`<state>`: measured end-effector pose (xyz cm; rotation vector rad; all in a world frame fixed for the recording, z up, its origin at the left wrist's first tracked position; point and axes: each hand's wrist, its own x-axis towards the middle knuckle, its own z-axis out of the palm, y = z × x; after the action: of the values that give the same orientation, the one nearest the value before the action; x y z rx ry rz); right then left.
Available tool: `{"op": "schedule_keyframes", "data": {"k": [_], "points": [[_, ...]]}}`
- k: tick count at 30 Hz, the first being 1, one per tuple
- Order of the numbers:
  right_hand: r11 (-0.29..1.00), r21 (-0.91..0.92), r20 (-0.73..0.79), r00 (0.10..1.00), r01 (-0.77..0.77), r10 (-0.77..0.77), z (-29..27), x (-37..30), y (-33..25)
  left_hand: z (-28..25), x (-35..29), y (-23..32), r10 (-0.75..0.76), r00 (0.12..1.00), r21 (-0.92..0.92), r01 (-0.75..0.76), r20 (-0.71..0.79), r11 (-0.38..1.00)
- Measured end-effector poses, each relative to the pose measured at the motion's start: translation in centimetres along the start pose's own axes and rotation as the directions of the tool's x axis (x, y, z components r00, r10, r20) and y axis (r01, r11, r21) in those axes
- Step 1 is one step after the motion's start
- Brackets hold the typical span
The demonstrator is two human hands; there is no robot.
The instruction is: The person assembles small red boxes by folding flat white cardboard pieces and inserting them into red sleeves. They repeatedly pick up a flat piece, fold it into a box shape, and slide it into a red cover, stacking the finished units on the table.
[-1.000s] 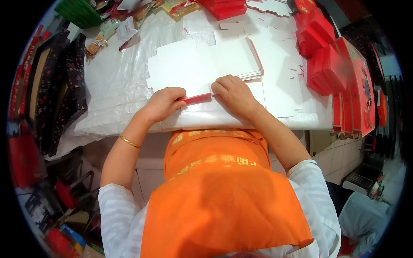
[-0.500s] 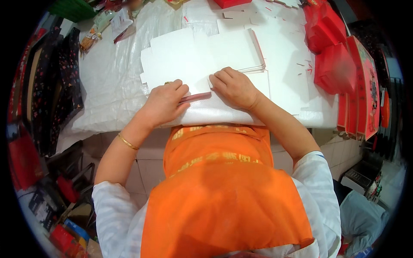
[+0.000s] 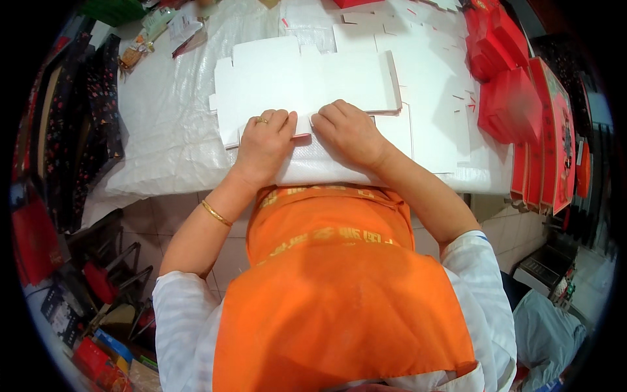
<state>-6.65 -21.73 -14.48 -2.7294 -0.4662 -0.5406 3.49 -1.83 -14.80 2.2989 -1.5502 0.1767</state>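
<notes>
In front of me lies a stack of flat die-cut cardboard box blanks (image 3: 274,78), white side up, with tabs along the far and left edges. My left hand (image 3: 264,144) is closed over the near edge of the stack, its thumb to the right beside a strip of reddish edge. Just to its right, my right hand (image 3: 351,135) grips the same near edge with curled fingers, close to a fold line. Its fingertips hide the cardboard underneath. More white blanks (image 3: 434,124) lie flat beneath and to the right of the stack.
White woven sheeting (image 3: 163,130) covers the table. Red boxes (image 3: 509,104) are piled at the right edge, with red-sided flat boxes (image 3: 548,134) beside them. Small packets (image 3: 186,29) lie at the far left. Dark flower-patterned boards (image 3: 101,98) stand left of the table.
My left hand has slid right and slightly up along the near edge, closer to my right hand. The stack has shifted a little and its edges look more even.
</notes>
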Motion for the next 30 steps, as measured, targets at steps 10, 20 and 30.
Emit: {"op": "schedule_keyframes", "data": {"k": [10,20,30], "points": [[0.868,0.171,0.441,0.824,-0.467,0.357,-0.9,4.2,2.4,-2.3,2.2,-0.6,-0.118,0.985,-0.272,0.149,0.126,0.951],[0.829,0.204,0.579,0.747,-0.52,0.326,-0.5,6.2,4.3,-1.8,2.3,-1.3,-0.108,0.974,-0.349,0.174,0.198,0.921],[0.994,-0.014,0.152,0.982,-0.111,0.111,-1.4,4.1,0.8,-1.0,1.9,1.4,-0.209,0.977,-0.315,0.182,-0.052,0.931]]}}
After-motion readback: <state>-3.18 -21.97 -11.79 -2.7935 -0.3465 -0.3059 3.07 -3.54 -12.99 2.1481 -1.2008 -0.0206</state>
